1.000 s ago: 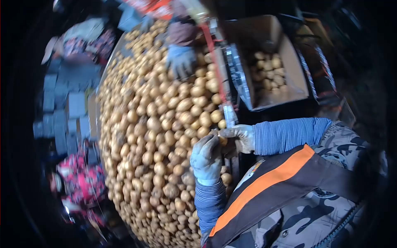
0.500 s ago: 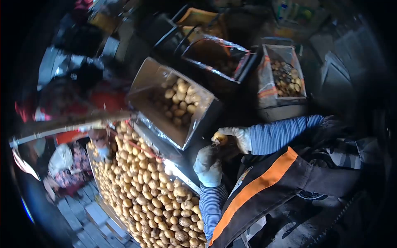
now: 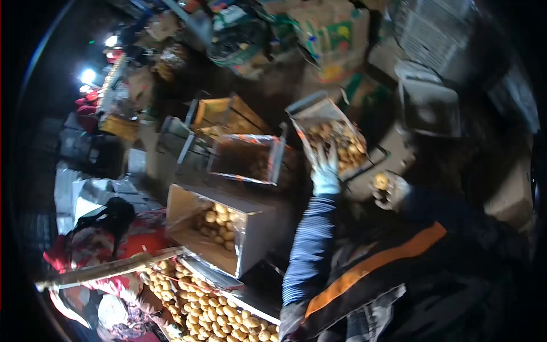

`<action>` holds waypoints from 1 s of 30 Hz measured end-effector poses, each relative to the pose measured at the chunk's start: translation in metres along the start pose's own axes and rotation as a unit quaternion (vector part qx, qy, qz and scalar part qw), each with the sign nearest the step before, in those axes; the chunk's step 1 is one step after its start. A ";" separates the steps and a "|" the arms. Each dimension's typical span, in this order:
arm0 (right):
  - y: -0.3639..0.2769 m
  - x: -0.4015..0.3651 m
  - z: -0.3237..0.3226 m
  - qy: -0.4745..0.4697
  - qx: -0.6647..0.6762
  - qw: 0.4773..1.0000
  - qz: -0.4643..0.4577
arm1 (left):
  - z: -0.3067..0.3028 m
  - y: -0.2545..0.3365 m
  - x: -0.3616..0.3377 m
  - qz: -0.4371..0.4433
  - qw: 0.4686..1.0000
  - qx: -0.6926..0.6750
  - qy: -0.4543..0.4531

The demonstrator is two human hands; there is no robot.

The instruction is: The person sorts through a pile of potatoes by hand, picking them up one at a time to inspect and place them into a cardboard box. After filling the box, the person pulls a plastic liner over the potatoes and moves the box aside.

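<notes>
My left hand [image 3: 325, 171], in a pale glove below a blue striped sleeve, reaches over a narrow lined box [image 3: 297, 117] of potatoes. Its fingers are spread, with the tips overlapping the potatoes [image 3: 348, 149] inside. To the right of that box, my right hand [image 3: 394, 194] is also gloved and closes around a single round potato [image 3: 380, 182], whose yellow top shows above the fingers.
A large cardboard box [image 3: 259, 228] partly filled with potatoes stands beside a heap of potatoes [image 3: 219, 313] at lower left. Behind it are a foil-edged box [image 3: 245, 138] and a yellow crate [image 3: 219, 111]. Another person [image 3: 134, 236] in red sits by a wooden pole [image 3: 114, 269].
My view has swung toward the boxes. My left hand has moved from beside the right hand out over the narrow box, fingers now spread. The right hand keeps a potato.
</notes>
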State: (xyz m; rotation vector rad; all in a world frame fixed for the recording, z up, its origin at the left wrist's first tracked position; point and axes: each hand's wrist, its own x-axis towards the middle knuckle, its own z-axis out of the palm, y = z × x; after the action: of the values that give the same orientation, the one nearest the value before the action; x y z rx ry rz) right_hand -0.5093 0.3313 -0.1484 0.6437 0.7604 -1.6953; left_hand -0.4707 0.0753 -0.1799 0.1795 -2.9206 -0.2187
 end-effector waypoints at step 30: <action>0.264 0.091 0.308 -0.219 -0.332 0.822 0.408 | -0.235 -0.042 -0.328 -0.436 0.632 -0.517 0.378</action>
State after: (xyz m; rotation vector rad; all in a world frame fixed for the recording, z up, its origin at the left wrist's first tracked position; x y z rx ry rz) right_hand -0.2851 -0.0074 -0.0603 0.0283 0.5576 -0.6516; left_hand -0.0972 0.0467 -0.0234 1.1043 -1.2958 -1.4437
